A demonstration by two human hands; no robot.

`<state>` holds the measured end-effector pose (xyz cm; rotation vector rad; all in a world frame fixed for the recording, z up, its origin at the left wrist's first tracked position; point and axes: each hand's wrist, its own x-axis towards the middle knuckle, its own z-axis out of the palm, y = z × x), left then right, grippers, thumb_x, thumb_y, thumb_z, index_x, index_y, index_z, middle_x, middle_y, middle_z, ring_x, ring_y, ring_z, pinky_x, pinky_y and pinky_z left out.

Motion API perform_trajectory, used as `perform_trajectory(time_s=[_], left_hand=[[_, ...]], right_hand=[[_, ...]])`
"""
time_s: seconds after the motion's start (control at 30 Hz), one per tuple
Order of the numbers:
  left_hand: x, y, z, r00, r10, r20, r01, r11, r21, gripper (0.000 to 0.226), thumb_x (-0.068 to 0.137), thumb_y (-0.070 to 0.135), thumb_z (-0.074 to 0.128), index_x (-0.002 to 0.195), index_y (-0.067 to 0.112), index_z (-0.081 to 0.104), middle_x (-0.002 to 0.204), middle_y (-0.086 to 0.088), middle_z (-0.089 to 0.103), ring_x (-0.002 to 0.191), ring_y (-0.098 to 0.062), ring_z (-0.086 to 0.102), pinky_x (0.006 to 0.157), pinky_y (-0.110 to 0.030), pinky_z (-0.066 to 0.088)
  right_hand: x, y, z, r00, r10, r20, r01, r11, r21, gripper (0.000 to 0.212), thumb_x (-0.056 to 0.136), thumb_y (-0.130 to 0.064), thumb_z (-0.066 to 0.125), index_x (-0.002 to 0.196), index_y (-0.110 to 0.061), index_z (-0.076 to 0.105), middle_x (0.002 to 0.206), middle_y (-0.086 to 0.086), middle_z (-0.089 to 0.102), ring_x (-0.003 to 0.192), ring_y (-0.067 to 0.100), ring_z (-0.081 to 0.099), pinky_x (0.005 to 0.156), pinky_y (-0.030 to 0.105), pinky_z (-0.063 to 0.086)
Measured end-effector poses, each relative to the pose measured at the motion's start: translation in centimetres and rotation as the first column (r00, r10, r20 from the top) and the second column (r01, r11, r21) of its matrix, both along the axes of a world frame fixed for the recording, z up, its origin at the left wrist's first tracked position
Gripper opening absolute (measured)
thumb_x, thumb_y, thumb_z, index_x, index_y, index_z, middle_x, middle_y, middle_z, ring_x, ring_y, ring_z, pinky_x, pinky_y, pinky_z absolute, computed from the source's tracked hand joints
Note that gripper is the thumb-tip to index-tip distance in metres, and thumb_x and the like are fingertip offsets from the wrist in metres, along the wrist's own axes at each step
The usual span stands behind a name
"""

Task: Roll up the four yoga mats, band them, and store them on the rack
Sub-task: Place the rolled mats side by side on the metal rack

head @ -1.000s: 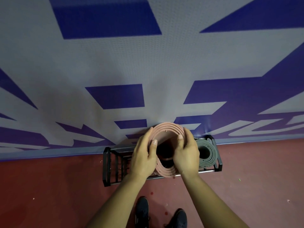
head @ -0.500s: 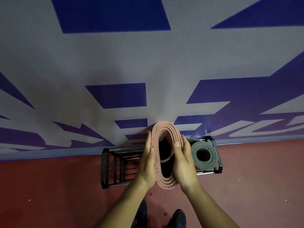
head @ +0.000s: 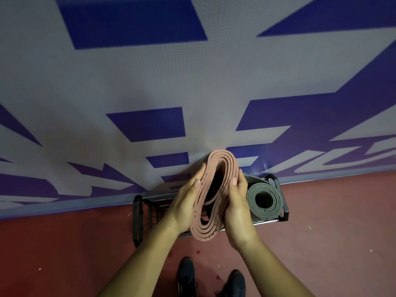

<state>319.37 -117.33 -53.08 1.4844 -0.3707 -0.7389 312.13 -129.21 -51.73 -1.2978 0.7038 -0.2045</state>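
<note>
- The left hand (head: 186, 204) and the right hand (head: 239, 211) are apart, one on each side of the pink mat (head: 225, 157).
- Both hands squeeze the roll between them. Each thumb lies over the end that faces up.
- The pink mat is rolled up and held in the air, end-on, just over the rack (head: 137, 219). It is squashed into a long oval, not a round ring.
- That squash tells me the mat is soft and bendy. It looks light too, since two hands hold it up with ease.
- The layers look loose with gaps between them, so I think the roll could spring open if the hands let go. I see no band on the part that shows.
- A good place to hold it is on the two long sides, near the middle, pressing in, just as the hands do.
- The grey mat (head: 275, 202) is rolled up and stands in the right end of the rack, just beside the right hand.
- The left part of the rack looks free.
- The rack stands on the red floor (head: 64, 254), against a wall banner (head: 150, 82) with blue shapes. Dark shoes (head: 187, 275) show below.
</note>
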Motion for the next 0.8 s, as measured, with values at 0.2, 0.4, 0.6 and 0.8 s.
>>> perform_trajectory(time_s=[0.2, 0.4, 0.6, 0.8], left_hand=[[2.4, 0.6, 3.4, 0.987, -0.145, 0.065, 0.14, 0.987, 0.073, 0.066, 0.101, 0.053, 0.041, 0.155, 0.015, 0.037, 0.157, 0.003, 0.044, 0.148, -0.013, 0.035, 0.124, -0.049, 0.022], [4.9, 0.3, 6.4, 0.97, -0.241, -0.017, 0.242, 0.965, 0.1, 0.057, 0.101, 0.057, 0.03, 0.142, 0.025, 0.053, 0.141, 0.014, 0.059, 0.136, -0.002, 0.048, 0.105, -0.012, 0.039], [4.6, -0.1, 4.0, 0.955, -0.273, -0.112, 0.289, 0.944, 0.16, 0.061, 0.098, 0.066, 0.034, 0.141, 0.03, 0.058, 0.145, 0.007, 0.057, 0.139, -0.011, 0.047, 0.116, -0.031, 0.035], [1.0, -0.6, -1.1, 0.978, -0.207, -0.022, 0.204, 0.93, 0.306, 0.078, 0.082, 0.09, 0.033, 0.145, 0.044, 0.046, 0.153, 0.014, 0.046, 0.143, -0.002, 0.037, 0.123, -0.046, 0.026]], right_hand=[[-0.9, 0.8, 2.5, 0.982, -0.091, 0.163, 0.059, 0.98, 0.191, 0.078, 0.092, -0.064, 0.053, 0.158, -0.029, 0.033, 0.16, -0.005, 0.041, 0.149, 0.014, 0.036, 0.123, 0.049, 0.028], [-3.6, -0.2, 3.2, 0.987, 0.068, 0.143, -0.07, 0.998, 0.007, 0.062, 0.094, -0.049, 0.059, 0.152, -0.045, 0.038, 0.157, -0.018, 0.039, 0.146, 0.003, 0.036, 0.123, 0.044, 0.03], [-5.0, -5.4, 0.9, 0.959, 0.28, -0.036, -0.276, 0.901, -0.336, 0.082, 0.071, -0.064, 0.078, 0.139, -0.061, 0.033, 0.144, -0.023, 0.036, 0.132, -0.009, 0.041, 0.102, 0.01, 0.042], [-4.7, -5.6, -3.4, 0.938, 0.248, -0.241, -0.319, 0.89, -0.326, 0.06, 0.086, -0.058, 0.066, 0.133, -0.069, 0.03, 0.13, -0.01, 0.037, 0.109, -0.036, 0.029, 0.093, 0.004, 0.03]])
